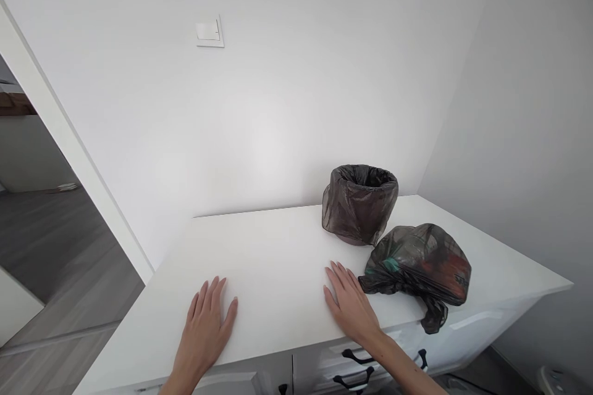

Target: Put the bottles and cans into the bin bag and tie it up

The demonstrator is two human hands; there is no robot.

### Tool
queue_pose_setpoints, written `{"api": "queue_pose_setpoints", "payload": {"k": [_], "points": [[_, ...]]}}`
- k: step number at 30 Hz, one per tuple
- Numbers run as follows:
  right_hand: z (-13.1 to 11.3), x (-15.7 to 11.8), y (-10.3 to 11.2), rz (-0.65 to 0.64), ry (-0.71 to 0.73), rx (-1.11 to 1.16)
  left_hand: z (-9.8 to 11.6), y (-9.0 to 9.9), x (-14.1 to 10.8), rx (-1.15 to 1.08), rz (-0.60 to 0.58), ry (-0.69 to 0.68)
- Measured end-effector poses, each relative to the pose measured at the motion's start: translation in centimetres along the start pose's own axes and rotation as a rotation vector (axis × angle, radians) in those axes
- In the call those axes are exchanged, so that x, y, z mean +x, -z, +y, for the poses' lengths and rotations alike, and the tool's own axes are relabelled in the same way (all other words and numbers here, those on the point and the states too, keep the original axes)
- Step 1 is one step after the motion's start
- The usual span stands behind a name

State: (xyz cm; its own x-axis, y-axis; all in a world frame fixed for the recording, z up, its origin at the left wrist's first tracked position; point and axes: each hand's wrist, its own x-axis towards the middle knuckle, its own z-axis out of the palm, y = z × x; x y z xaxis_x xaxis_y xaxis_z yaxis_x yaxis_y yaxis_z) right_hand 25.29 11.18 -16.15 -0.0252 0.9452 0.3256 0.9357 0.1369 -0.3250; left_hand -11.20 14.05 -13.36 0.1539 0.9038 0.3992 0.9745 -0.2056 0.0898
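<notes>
My left hand [204, 326] lies flat on the white cabinet top [273, 278], near its front edge, fingers stretched out and nothing in it. Further right, my right hand [349, 307] also rests palm down with its fingers extended. Just beside its fingers is a filled dark see-through bag [421, 265], knotted, with red and green contents showing through; one end hangs over the front edge. Behind that bag stands a round bin [364, 207] lined with a dark bag folded over its rim.
Black handles [354, 378] stick out from the cabinet front below my right hand. A light switch [208, 31] is on the wall behind. At the left, a white door frame [74, 129] borders an opening onto grey flooring.
</notes>
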Motion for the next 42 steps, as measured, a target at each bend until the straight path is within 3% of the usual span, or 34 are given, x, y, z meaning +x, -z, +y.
{"api": "queue_pose_setpoints", "payload": {"k": [3, 6, 11, 14, 18, 22, 26, 30, 33, 36, 39, 42], "points": [[0.3, -0.6, 1.6, 0.041, 0.042, 0.05, 0.2, 0.4, 0.1, -0.005, -0.009, 0.012], [1.6, -2.3, 4.5, 0.094, 0.133, 0.035, 0.1, 0.4, 0.1, -0.008, -0.01, 0.019], [6.0, -5.9, 10.5, 0.227, 0.105, -0.163, 0.2, 0.5, 0.1, -0.015, -0.033, 0.016], [9.3, -7.0, 12.6, 0.26, 0.025, -0.336, 0.3, 0.6, 0.1, -0.017, -0.038, 0.024], [13.4, -7.5, 12.1, 0.198, -0.038, -0.491, 0.4, 0.6, 0.0, -0.016, -0.03, 0.027], [14.9, -7.3, 10.1, 0.107, -0.081, -0.513, 0.6, 0.9, -0.1, -0.021, -0.028, 0.03], [13.3, -6.8, 10.4, 0.102, -0.105, -0.453, 0.8, 1.5, 0.0, -0.04, -0.022, 0.034], [9.7, -6.2, 13.0, 0.157, -0.008, -0.235, 1.3, 2.0, -0.5, -0.124, 0.026, 0.041], [6.5, -5.8, 14.9, 0.202, 0.034, -0.045, 2.8, 3.0, -1.7, -0.252, 0.108, 0.01], [3.1, -5.6, 16.1, 0.233, 0.034, 0.125, 6.1, 5.5, -3.3, -0.418, 0.167, -0.107], [-0.1, -5.2, 17.0, 0.222, 0.064, 0.258, 10.6, 9.5, -4.2, -0.571, 0.136, -0.295], [-3.4, -4.6, 18.0, 0.205, 0.119, 0.353, 14.2, 13.7, -3.6, -0.653, 0.133, -0.437]]}}
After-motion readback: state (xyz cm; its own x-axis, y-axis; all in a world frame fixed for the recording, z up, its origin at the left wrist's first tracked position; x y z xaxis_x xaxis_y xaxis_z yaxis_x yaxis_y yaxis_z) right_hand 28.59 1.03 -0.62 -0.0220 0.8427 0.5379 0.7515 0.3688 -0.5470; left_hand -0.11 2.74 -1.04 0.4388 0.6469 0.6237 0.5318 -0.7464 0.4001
